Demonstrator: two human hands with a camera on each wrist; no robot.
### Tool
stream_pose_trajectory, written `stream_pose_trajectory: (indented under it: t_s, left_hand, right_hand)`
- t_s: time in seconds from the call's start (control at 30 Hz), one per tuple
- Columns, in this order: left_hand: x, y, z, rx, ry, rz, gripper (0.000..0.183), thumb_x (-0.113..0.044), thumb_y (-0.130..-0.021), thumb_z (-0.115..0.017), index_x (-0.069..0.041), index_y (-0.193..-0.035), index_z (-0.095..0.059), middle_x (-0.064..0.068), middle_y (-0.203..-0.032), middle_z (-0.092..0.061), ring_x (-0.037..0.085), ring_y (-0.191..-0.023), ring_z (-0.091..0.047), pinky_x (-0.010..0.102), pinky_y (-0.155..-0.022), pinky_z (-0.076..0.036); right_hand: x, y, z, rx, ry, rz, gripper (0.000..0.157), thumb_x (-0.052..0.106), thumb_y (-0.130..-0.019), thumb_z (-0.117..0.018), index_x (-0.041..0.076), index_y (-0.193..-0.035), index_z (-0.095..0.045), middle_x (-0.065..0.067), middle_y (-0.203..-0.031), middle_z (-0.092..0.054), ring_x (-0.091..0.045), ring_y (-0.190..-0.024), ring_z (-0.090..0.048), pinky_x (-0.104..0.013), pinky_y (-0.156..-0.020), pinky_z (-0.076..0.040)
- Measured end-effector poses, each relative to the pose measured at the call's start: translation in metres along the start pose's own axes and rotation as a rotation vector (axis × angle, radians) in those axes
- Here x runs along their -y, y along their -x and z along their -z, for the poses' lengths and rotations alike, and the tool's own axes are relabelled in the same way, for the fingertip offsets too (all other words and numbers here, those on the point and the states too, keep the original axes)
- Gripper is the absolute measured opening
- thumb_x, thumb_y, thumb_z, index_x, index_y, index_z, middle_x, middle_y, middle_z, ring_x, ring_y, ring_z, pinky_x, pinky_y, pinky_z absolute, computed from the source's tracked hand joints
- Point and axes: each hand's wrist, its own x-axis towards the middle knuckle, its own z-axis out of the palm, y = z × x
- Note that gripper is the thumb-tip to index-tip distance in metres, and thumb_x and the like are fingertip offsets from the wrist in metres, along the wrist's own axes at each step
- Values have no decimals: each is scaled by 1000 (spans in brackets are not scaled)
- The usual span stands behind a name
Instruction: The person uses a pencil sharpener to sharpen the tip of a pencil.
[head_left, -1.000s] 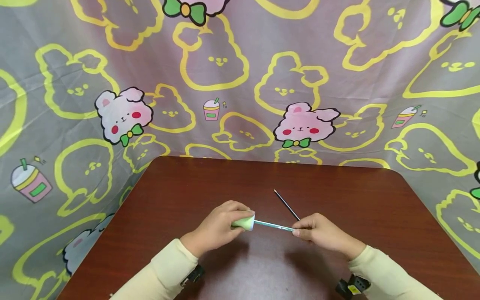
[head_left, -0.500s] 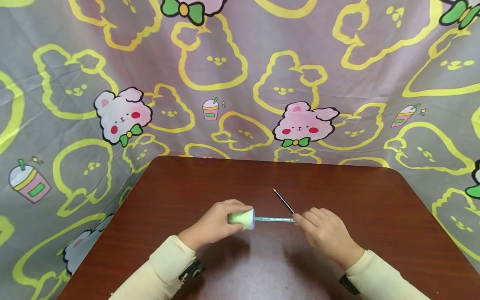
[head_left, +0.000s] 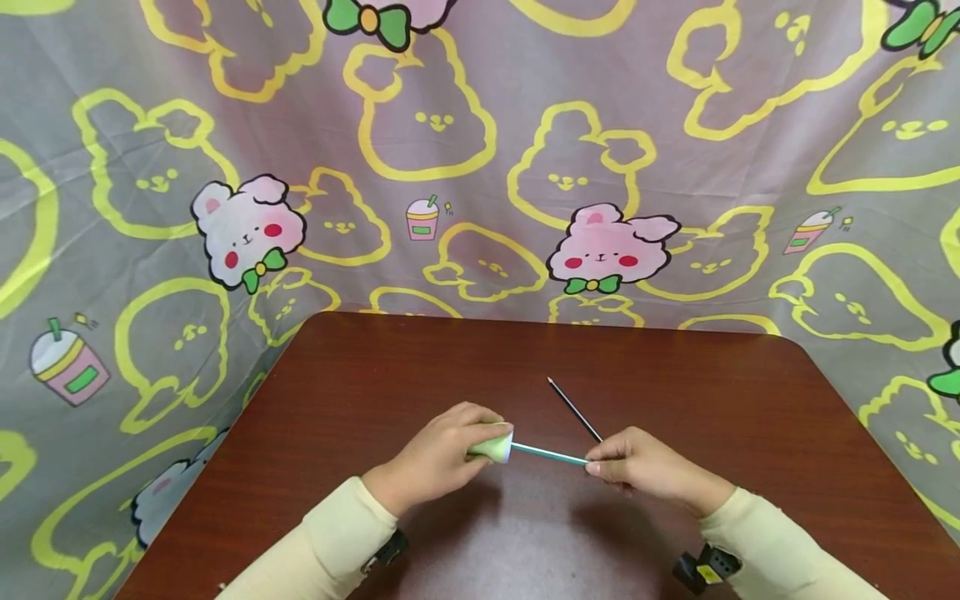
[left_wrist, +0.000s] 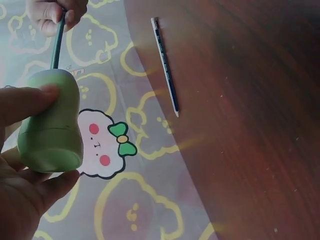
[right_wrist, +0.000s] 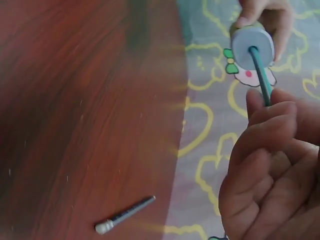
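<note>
My left hand (head_left: pixel 431 458) grips a green pencil sharpener (left_wrist: pixel 52 117) with a waisted body, thumb on one side and fingers around the other. A teal pencil (head_left: pixel 549 453) has one end inside the round hole in the sharpener's pale end face (right_wrist: pixel 244 54). On the pencil's other end, my right hand (head_left: pixel 652 468) pinches it between thumb and fingertips. Sharpener and pencil are held up over the table, nearly level in the head view. The pencil's point is hidden inside the sharpener.
A second, dark pencil (head_left: pixel 573 407) with a pale tip lies on the brown wooden table (head_left: pixel 420 358), beyond the right hand. Cloth printed with cartoon rabbits (head_left: pixel 465 100) hangs behind and beside the table. A dark device is strapped to each wrist.
My right hand rolled over, knuckles up, half a second ago and has since rolled back. The teal pencil's lettering, visible before, is now out of sight. The left hand keeps its grip, shifting slightly.
</note>
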Motion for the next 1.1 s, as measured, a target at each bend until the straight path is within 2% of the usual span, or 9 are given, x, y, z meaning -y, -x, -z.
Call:
stream_pose_trajectory:
  t_s: [0.13,0.2,0.33,0.43,0.6,0.73,0.9,1.0,1.1]
  left_hand:
    - [1,-2,-1,19,49,83,42,-2,-74,-79,-4,-115,-70,4,-109,-66,18,-100,-61,30,-86,-50]
    - [1,-3,-1,27,97,146,43,-4,-75,-79,-4,-117,-69,4,-109,-66,19,-101,-61,30,-86,-50]
    - [2,-4,2,51,209,253,43,-5,-76,-79,-5,-118,-69,5,-111,-66,20,-100,-62,29,-84,-50]
    - [2,-5,5,56,291,299,44,-4,-76,-79,-5,-119,-68,6,-111,-66,20,-99,-62,27,-80,-50]
    - [2,-7,7,50,325,299,43,-2,-76,-78,-4,-118,-68,6,-111,-66,20,-99,-62,26,-79,-50]
    - [1,-6,6,18,241,238,42,-3,-75,-79,-5,-116,-70,4,-110,-66,20,-100,-61,29,-84,-50]
    - [-1,-3,4,-31,95,115,43,-1,-72,-80,-5,-114,-71,4,-109,-66,20,-101,-60,32,-86,-51]
    - [-1,-3,2,-53,30,52,44,1,-71,-80,-5,-113,-71,4,-109,-66,20,-101,-60,32,-86,-51]
    - [1,-2,0,-73,-12,-12,44,3,-69,-80,-4,-112,-72,5,-108,-66,20,-101,-60,31,-86,-51]
  right_hand:
    - [-1,1,-3,-180,258,100,7,16,-89,-68,11,-92,-72,12,-68,-53,1,-58,-43,-20,-51,-38]
    - [-3,1,-6,-327,471,256,13,17,-84,-73,14,-97,-72,13,-75,-58,1,-62,-47,-22,-53,-41]
    - [-6,-4,-8,-639,839,634,18,27,-93,-63,12,-93,-72,9,-80,-63,-7,-66,-55,-27,-55,-46]
    - [-5,-8,-7,-744,912,805,36,30,-102,-46,8,-88,-72,5,-78,-64,-13,-66,-57,-31,-56,-47]
    - [-4,-11,-8,-805,940,920,31,19,-100,-49,5,-82,-71,1,-72,-64,-15,-59,-55,-30,-51,-45]
    - [-3,-11,-12,-769,923,883,35,21,-101,-47,5,-81,-71,2,-69,-63,-13,-57,-55,-28,-49,-46]
    - [-5,-7,-15,-639,800,739,33,25,-101,-51,7,-81,-71,5,-66,-61,-6,-56,-52,-23,-49,-44]
    - [-3,-4,-14,-478,639,566,15,16,-92,-64,7,-84,-73,7,-71,-65,1,-62,-52,-20,-53,-45]
    - [-1,-2,-8,-234,342,308,6,8,-86,-69,5,-84,-73,7,-70,-64,3,-61,-50,-19,-52,-43]
